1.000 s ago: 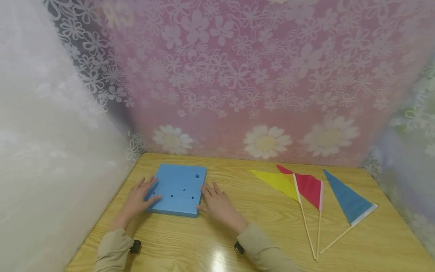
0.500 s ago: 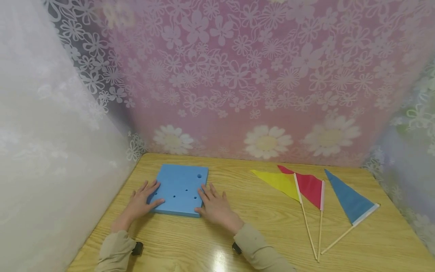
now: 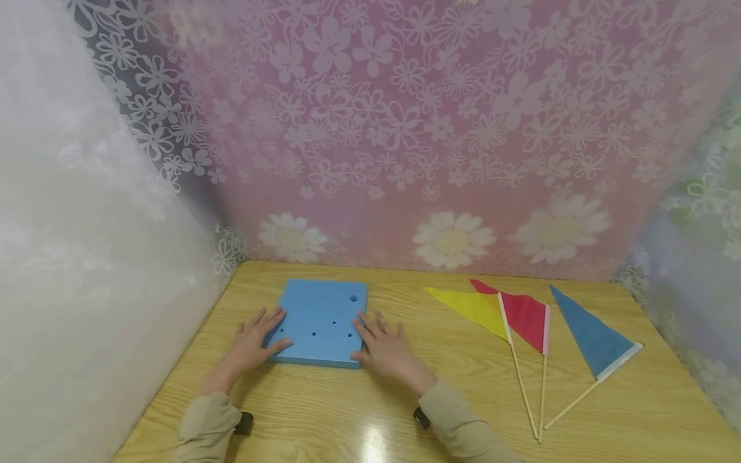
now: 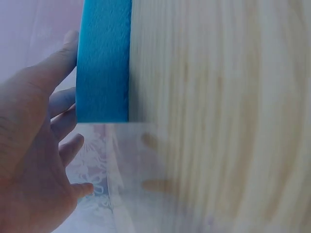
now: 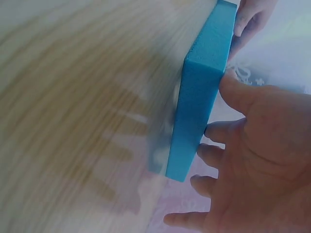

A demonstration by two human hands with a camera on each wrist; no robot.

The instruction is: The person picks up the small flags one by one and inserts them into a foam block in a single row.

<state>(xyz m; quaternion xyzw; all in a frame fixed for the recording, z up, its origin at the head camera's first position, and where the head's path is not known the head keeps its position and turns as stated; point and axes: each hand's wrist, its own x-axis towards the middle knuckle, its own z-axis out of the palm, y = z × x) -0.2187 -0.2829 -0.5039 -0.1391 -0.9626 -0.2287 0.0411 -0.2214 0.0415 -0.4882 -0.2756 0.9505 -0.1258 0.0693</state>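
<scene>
A blue foam board [image 3: 321,299] with several small holes and one larger hole near its far right corner lies flat on the table. My left hand [image 3: 251,343] rests against its left side, thumb and fingers spread over the edge. At the opposite edge, my right hand [image 3: 390,352] touches the board with outstretched fingers. The left wrist view gives the thick blue side of the board [image 4: 103,63], beside the extended thumb and fingers. From the right wrist, fingertips sit along the board's upper edge, and part of the left hand [image 5: 255,12] shows beyond the corner.
On the right half of the wooden table [image 3: 428,399] lie three triangular flags on thin sticks: yellow [image 3: 471,308], red [image 3: 528,319] and blue [image 3: 592,331]. Yellow overlaps red. A flowered pink cloth [image 3: 370,167] hangs behind the table, with pale cloth [image 3: 87,225] to the left.
The board has slid to the right across the table, with both hands moving along at its sides. The flags lie where they were.
</scene>
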